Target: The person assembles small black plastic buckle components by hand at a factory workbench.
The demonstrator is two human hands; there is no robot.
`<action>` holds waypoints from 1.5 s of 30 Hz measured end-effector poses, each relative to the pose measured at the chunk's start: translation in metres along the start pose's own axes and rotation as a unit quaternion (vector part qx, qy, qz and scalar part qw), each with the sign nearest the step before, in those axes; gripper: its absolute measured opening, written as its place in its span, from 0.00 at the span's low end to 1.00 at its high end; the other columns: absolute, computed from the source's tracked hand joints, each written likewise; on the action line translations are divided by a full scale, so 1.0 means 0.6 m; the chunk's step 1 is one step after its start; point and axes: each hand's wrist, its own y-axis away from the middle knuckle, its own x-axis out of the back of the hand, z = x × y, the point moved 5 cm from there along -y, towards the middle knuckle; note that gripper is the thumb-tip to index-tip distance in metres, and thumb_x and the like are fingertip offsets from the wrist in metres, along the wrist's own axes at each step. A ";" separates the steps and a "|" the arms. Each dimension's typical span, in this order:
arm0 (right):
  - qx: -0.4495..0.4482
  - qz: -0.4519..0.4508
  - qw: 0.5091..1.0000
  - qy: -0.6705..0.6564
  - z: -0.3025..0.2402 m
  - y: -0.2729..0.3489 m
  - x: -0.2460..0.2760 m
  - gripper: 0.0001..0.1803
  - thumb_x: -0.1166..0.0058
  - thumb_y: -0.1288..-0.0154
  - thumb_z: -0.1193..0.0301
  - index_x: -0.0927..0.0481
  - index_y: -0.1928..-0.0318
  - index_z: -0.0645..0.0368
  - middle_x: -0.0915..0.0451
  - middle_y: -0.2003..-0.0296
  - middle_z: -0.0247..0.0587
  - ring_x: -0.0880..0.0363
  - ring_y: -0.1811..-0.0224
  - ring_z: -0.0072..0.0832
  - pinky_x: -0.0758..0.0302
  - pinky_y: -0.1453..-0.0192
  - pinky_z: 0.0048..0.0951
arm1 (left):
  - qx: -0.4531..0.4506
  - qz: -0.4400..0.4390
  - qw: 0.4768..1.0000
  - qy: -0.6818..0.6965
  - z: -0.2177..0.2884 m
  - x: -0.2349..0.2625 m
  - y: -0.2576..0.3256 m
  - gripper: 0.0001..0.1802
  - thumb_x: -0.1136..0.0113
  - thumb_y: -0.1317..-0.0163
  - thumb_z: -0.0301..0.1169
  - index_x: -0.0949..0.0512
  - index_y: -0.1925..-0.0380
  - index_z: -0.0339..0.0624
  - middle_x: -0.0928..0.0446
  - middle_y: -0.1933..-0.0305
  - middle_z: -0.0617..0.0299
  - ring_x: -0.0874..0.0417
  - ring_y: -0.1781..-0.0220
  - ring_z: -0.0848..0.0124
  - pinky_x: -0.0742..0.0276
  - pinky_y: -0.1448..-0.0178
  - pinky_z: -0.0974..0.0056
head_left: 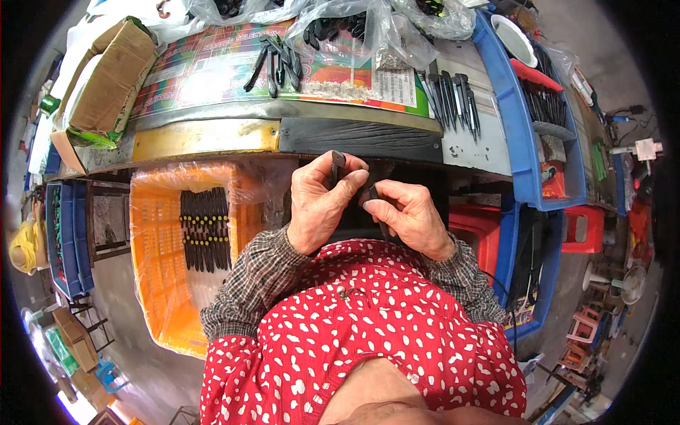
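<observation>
Both my hands are close together in front of the table edge, at the middle of the view. My left hand point(316, 203) is closed, its thumb and finger pinching a small black piece point(338, 160) whose flat end sticks up. My right hand point(416, 218) is closed just beside it, fingertips pinched on a slim dark piece point(370, 194); part of it shows below the fingers. The dark background hides whether the two pieces are joined. Beyond my hands, several black curved parts point(275, 65) lie in a loose heap on the colourful printed sheet point(205, 67).
An orange crate point(152, 283) lined with clear plastic holds rows of black parts with yellow dots, at left. Dark pen-like tools point(457, 103) lie at right beside a blue tray point(524, 166). A torn carton point(110, 81) stands far left. Clear bags point(404, 42) line the back.
</observation>
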 end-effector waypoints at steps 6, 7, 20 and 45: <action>-0.012 0.010 1.000 -0.014 0.009 0.000 -0.002 0.09 0.46 0.36 0.71 0.24 0.67 0.66 0.33 0.78 0.27 0.37 0.76 0.12 0.37 0.75 0.20 | 0.005 -0.004 1.000 0.003 -0.006 -0.001 -0.002 0.07 0.38 0.40 0.27 0.22 0.63 0.37 0.25 0.71 0.72 0.33 0.76 0.87 0.39 0.75 0.80; -0.007 0.016 1.000 -0.014 0.010 0.000 -0.002 0.08 0.46 0.36 0.72 0.24 0.67 0.66 0.33 0.79 0.27 0.37 0.77 0.12 0.37 0.76 0.20 | 0.005 -0.004 1.000 0.003 -0.007 0.000 -0.003 0.07 0.38 0.40 0.27 0.22 0.63 0.37 0.25 0.71 0.72 0.33 0.76 0.87 0.39 0.75 0.80; -0.034 0.003 0.997 -0.075 0.027 0.004 -0.003 0.10 0.44 0.35 0.68 0.22 0.65 0.64 0.30 0.79 0.25 0.33 0.83 0.10 0.37 0.82 0.15 | 0.065 -0.010 0.998 0.013 -0.009 -0.002 -0.002 0.06 0.38 0.40 0.27 0.21 0.65 0.37 0.26 0.76 0.74 0.35 0.80 0.87 0.42 0.77 0.80; -0.040 0.043 0.990 -0.131 0.037 0.007 0.000 0.13 0.45 0.36 0.74 0.24 0.52 0.65 0.27 0.74 0.26 0.33 0.82 0.07 0.36 0.82 0.11 | 0.075 -0.026 0.997 -0.005 -0.012 0.016 0.022 0.10 0.49 0.32 0.30 0.29 0.56 0.35 0.25 0.67 0.64 0.35 0.79 0.84 0.41 0.77 0.78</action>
